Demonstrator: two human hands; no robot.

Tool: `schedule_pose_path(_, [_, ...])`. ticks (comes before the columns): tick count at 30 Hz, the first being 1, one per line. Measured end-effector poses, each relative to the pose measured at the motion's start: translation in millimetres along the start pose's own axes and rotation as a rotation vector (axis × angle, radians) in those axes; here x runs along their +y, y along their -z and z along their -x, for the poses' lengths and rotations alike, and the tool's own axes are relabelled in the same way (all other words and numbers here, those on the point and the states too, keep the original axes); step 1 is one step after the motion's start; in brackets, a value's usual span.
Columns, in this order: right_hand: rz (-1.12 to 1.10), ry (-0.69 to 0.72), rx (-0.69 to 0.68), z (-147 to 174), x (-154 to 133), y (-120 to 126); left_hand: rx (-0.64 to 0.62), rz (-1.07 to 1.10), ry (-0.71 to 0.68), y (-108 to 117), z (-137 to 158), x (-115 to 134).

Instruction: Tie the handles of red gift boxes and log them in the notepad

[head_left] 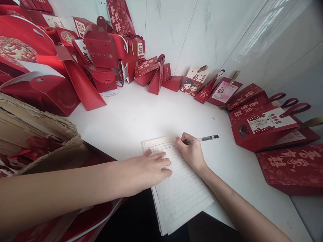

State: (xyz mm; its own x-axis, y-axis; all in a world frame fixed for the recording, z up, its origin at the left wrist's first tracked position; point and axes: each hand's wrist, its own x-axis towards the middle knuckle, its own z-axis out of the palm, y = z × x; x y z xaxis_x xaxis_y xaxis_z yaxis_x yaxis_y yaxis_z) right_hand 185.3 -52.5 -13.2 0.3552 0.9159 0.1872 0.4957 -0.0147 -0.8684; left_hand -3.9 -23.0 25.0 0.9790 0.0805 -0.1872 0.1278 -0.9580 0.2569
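A lined notebook (186,198) lies on the white table (151,111), its lower part reaching past the front edge. Several rows of small handwritten marks fill the top of the page. My left hand (148,169) rests on the left side of the page, fingers spread and holding nothing. At the upper right of the page, my right hand (191,151) grips a clear pen (205,138) with a dark cap end pointing right. The pen's tip is hidden behind my fingers, close to the written rows.
Red gift boxes (101,50) crowd the back left, and more red boxes with ribbon loops (264,127) line the right side against the marbled wall (196,33). At the left stands an open cardboard box (60,124) with red pieces inside.
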Motion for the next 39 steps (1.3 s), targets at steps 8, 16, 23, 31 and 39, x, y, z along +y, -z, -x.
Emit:
schedule_pose_path(8, [0.012, 0.018, -0.004, -0.3, -0.7, 0.2, 0.031, 0.010, -0.005, 0.1, -0.5, -0.3])
schedule_pose_path(16, [0.002, -0.003, 0.014, 0.4, -1.1, -0.8, 0.000, 0.041, 0.001, 6.4, -0.7, 2.2])
schedule_pose_path(23, [-0.322, -0.174, 0.099, -1.8, 0.5, 5.4, 0.020, 0.108, -0.001, 13.6, 1.9, 2.2])
schedule_pose_path(31, [-0.007, 0.059, 0.232, -20.2, 16.8, 44.0, 0.040, 0.142, -0.029, 12.0, 5.5, -2.7])
schedule_pose_path(39, [0.549, 0.641, 0.224, -35.2, 39.4, 76.3, -0.028, 0.039, -0.047, 22.1, 8.8, -2.1])
